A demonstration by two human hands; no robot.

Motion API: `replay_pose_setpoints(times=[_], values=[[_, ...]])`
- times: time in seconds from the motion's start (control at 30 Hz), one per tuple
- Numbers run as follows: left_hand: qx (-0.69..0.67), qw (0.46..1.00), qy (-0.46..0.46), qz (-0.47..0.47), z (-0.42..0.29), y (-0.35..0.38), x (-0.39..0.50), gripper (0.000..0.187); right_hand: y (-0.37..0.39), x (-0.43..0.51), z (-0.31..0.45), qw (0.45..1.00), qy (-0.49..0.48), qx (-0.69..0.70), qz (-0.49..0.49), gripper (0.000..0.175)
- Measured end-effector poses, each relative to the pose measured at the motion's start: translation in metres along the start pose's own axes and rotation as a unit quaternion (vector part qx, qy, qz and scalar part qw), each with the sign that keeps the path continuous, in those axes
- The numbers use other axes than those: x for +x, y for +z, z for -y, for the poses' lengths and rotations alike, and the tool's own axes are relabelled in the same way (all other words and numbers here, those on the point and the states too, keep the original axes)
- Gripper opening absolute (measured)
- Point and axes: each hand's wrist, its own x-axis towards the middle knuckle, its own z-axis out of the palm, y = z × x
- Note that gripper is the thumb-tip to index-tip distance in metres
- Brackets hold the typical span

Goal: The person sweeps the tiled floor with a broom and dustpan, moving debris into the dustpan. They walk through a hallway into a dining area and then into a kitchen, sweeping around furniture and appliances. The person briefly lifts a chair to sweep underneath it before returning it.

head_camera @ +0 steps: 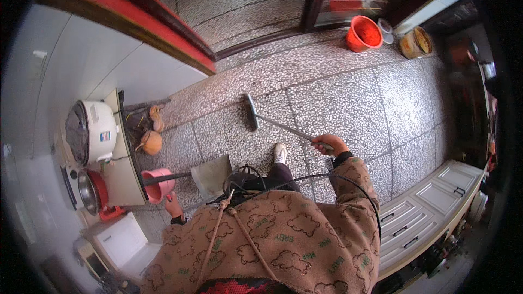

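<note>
My right hand (331,145) grips the handle end of a broom (282,126). The broom's narrow head (252,112) rests on the speckled floor, ahead of my white shoe (280,154). On the left, my left hand (173,207) is at the side of a pink bucket (158,193). A small red thing shows at its fingertips. Whether the hand holds the bucket or that red thing is unclear. Beside the bucket is a dustpan (210,175), its dark handle (167,179) crossing in front of the bucket in view.
A counter at left bears a rice cooker (100,130) and a metal basin (88,192). Gourds (152,143) lie beside it. An orange bucket (358,45) and a worn tub (412,45) stand by the glass door. White cabinets (429,204) line the right. A black cable (355,185) crosses my right sleeve.
</note>
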Motion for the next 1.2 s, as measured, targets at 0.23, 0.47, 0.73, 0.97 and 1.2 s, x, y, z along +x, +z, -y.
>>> replay_pose_setpoints(times=[0.23, 0.47, 0.73, 0.97, 1.2], values=[[0.103, 0.984, 0.083, 0.119, -0.085, 0.084, 0.058, 0.041, -0.042, -0.066, -0.003, 0.99, -0.069, 0.042, -0.113, 0.015], [0.133, 0.93, 0.293, 0.175, -0.18, 0.182, 0.104, 0.04, -0.003, -0.085, -0.023, 0.986, -0.095, 0.044, -0.13, 0.013], [0.194, 0.878, 0.317, 0.302, -0.27, 0.275, 0.137, 0.039, 0.04, -0.103, -0.078, 0.938, -0.146, 0.034, -0.313, 0.018], [0.196, 0.839, 0.375, 0.342, -0.312, 0.314, 0.138, 0.034, 0.024, 0.001, -0.081, 0.891, -0.109, 0.085, -0.432, 0.018], [0.201, 0.822, 0.385, 0.369, -0.319, 0.345, 0.142, 0.038, 0.003, 0.108, -0.035, 0.615, -0.269, -0.663, -0.331, 0.023]])
